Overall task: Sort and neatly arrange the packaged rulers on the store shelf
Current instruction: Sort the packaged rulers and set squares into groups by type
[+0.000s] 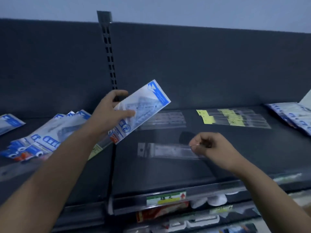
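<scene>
Two hands in view, both mine, both occupied.

My left hand (109, 113), centre of frame, grips one blue-and-white packet (144, 106). The thumb lies across its face and the fingers curl over its upper edge. The packet is held clear of the shelf (168, 174), tilted, with its blue header toward the upper right.

My right hand (212, 147), right of centre, pinches the right end of one clear ruler packet (168, 151) between thumb and forefinger, with the other fingers curled in. The packet runs left to right across the middle of the shelf. I cannot tell whether it lies flat or is lifted; it is blurred.

Stock on the shelf:
- Far left edge: one single blue packet (10, 123), partly out of frame.
- Left, partly under my left forearm: a fanned pile (50, 133) of blue-and-white packets, at least four headers showing; an exact count cannot be read.
- Centre, toward the back: a group of clear packets (165, 120), overlapping, number not readable.
- Right of centre, toward the back: yellow-tagged packets (235, 117), overlapping, at least three.
- Far right: a right-hand pile (292, 116) of blue-and-white packets, at least two.

One slotted upright (109, 52) runs up the dark back panel behind my left hand. One price label (165, 197) sits on the front rail, bottom centre. Further goods (159, 214) show on the level below, too blurred to identify.
</scene>
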`<state>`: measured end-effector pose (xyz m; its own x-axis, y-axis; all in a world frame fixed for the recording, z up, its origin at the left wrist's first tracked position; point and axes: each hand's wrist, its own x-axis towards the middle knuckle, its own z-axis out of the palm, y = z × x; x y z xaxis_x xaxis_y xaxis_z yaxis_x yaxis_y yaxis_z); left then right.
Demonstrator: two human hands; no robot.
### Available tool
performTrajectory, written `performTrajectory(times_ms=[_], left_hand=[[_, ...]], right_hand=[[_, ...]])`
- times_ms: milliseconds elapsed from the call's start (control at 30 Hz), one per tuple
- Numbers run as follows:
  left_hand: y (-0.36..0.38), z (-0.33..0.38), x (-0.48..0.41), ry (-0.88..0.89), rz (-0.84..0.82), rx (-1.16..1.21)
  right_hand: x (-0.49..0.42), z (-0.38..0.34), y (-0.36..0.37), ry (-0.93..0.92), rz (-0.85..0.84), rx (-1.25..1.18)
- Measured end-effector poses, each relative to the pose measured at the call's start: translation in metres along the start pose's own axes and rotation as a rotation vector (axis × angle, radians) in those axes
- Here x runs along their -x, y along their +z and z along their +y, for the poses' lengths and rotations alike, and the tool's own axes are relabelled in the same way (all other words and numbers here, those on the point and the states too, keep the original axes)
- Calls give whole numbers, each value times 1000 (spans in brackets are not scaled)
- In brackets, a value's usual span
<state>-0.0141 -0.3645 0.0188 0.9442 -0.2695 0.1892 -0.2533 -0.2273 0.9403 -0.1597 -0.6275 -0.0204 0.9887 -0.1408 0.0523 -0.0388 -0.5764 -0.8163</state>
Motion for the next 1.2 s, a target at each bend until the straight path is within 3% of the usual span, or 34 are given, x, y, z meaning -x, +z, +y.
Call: performTrajectory(times_ms=[267, 467, 500, 567, 667, 767, 833, 1000, 1200], left_hand=[[3, 8, -13, -40, 16, -1], [9, 1, -48, -26, -160, -91], [16, 2, -54, -12, -195, -106], [39, 7, -65, -9, -273, -120], [88, 20, -81, -43, -403, -96], [152, 38, -92, -23, -509, -86], [204, 54, -93, 1, -598, -115], [344, 93, -81, 45, -708, -141], [490, 124, -65, -36, -683, -131]], right_hand=[[-96, 6, 15, -71, -34, 176], [-124, 24, 23, -76, 85, 365], [-125, 27, 18, -88, 104, 331], [-119, 26, -6, -77, 76, -63], [-103, 34, -66, -44, -198, -623], [-84, 57, -129, -21, -331, -745], [-70, 79, -169, 27, -247, -723], [-38, 156, -272, 84, -26, -386], [-7, 262, -403, 130, -13, -295]])
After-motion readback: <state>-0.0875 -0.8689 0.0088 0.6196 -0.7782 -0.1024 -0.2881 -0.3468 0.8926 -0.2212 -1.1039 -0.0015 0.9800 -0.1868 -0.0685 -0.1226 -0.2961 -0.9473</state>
